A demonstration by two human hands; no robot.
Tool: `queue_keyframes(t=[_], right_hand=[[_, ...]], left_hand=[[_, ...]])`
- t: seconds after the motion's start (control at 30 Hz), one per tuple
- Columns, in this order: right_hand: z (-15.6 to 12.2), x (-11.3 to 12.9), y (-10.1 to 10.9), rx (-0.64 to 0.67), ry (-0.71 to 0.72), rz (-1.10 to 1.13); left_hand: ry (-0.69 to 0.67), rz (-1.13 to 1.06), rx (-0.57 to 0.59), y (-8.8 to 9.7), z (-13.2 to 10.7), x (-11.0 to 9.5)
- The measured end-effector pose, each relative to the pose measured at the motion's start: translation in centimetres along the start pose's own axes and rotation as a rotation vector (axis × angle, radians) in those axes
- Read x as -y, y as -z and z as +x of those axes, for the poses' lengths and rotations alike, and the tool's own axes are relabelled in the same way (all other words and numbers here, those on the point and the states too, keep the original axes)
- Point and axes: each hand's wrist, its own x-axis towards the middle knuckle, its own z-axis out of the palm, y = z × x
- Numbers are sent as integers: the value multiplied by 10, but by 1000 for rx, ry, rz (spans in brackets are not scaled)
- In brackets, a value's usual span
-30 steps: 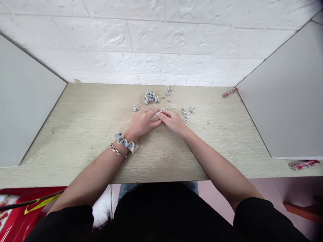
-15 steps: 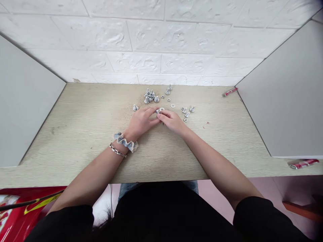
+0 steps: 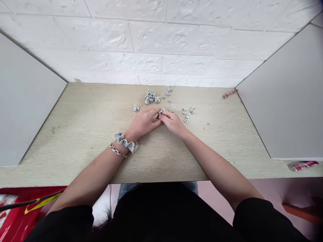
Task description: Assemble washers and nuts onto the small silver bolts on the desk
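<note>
My left hand [image 3: 142, 122] and my right hand [image 3: 172, 122] meet fingertip to fingertip over the wooden table [image 3: 83, 134]. Both pinch a small metal bolt [image 3: 159, 112] between them; its exact parts are too small to make out. A scrunchie and a chain bracelet sit on my left wrist. Just beyond the fingers lies a pile of bolts [image 3: 150, 96]. A single bolt [image 3: 136, 108] stands to the left, a washer [image 3: 173, 106] lies ahead, and a few more bolts [image 3: 187, 112] lie to the right.
Grey partition panels [image 3: 290, 101] stand on both sides, with a white brick wall behind. A red marker [image 3: 229, 93] lies at the back right of the table, another red object [image 3: 302, 165] at the right front edge. Something red [image 3: 15, 208] sits low at left.
Both hands stayed together, shifting only slightly while working the small bolt between the fingertips. Nothing else on the table moved.
</note>
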Motion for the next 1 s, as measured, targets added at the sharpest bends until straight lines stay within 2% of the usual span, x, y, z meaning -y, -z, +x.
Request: queue_keyframes(t=[0.37, 0.63, 1.0], right_hand=[[2, -7, 0, 16, 20, 38], [-2, -3, 1, 26, 66, -103], [-7, 2, -1, 45, 85, -263]], left_hand=[[-11, -67, 33, 5, -1, -3], [76, -29, 75, 8, 2, -8], [114, 8, 80, 6, 3, -6]])
